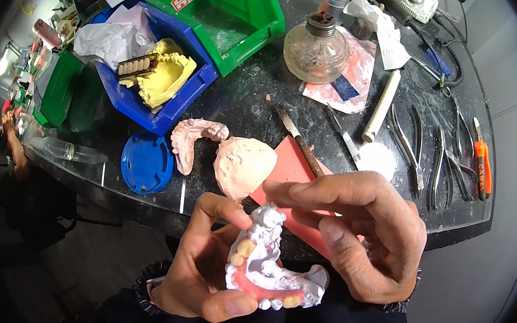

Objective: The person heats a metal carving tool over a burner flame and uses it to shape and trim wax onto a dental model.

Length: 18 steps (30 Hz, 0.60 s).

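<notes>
My left hand (pixel 200 267) grips a white plaster dental cast (pixel 279 274), thumb at its front and index finger at its upper end. Pink wax (pixel 251 282) runs along the cast's ridge, with several yellowish false teeth (pixel 246 248) set in it. To the right, my right hand (pixel 366 232) hovers with curved fingers and the thumb apart, and I see nothing held in it. Behind it lies a pink wax sheet (pixel 289 158). A wax knife (pixel 300 139) with a wooden handle rests across that sheet. Near my left fingers are a pale pink plaster block (pixel 242 166) and a horseshoe-shaped pink cast (pixel 189 140).
A blue bin (pixel 170 114) holds a yellow cast (pixel 167 76), a tooth card (pixel 136 66) and crumpled paper. Behind stands a green bin (pixel 236 61). A glass spirit burner (pixel 316 49), several pliers (pixel 407 144) and a blue lid (pixel 146 163) are on the bench. Another person (pixel 16 159) is far left.
</notes>
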Available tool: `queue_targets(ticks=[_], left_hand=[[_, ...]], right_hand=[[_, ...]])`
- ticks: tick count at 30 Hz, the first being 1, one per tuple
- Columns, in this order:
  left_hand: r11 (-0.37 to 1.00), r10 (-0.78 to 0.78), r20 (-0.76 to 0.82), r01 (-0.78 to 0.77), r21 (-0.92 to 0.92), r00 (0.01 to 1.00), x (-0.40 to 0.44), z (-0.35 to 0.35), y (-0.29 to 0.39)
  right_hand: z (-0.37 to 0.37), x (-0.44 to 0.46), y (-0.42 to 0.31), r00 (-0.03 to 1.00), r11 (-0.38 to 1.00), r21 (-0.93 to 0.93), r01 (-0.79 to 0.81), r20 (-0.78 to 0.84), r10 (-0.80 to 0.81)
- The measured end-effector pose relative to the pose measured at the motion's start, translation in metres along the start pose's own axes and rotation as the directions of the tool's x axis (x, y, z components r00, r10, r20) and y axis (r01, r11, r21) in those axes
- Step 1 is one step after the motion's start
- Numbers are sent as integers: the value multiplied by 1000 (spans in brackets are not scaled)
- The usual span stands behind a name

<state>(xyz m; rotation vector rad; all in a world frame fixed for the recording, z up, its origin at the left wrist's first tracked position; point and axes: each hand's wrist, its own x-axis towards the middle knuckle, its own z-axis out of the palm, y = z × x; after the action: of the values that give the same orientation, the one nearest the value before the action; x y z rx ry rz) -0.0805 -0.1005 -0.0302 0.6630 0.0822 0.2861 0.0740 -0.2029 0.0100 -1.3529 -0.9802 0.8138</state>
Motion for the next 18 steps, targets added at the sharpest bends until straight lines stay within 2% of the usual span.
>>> queue_targets(ticks=[2,5,7,10,11,12,14,16,18], left_hand=[[1000,-7,-72,8,17,997,0,2,1],[994,12,-89,-2,107,996,0,-4,3],[991,20,-170,3,134,985,4,0,5],[987,55,-69,-43,157,996,9,-9,6],[987,45,-73,-33,158,996,10,-11,8],[990,34,-102,-19,138,994,12,-9,11],[995,11,-160,4,97,987,16,-4,17],[998,21,-130,-13,68,991,20,-4,22],[999,22,-143,-15,49,989,24,-1,27]], right_hand=[[-4,-1,-5,999,997,-69,-37,-23,35],[-15,-2,-4,995,982,-187,29,-85,-45],[-21,-2,-5,979,959,-280,44,-179,-97],[-40,3,5,962,710,-674,205,5,-273],[-43,3,9,963,633,-735,242,105,-247],[-45,5,4,958,516,-809,283,262,-116],[-43,8,5,915,445,-825,349,403,30],[-41,14,11,840,226,-819,528,543,8],[-47,21,15,716,25,-717,697,694,-70]])
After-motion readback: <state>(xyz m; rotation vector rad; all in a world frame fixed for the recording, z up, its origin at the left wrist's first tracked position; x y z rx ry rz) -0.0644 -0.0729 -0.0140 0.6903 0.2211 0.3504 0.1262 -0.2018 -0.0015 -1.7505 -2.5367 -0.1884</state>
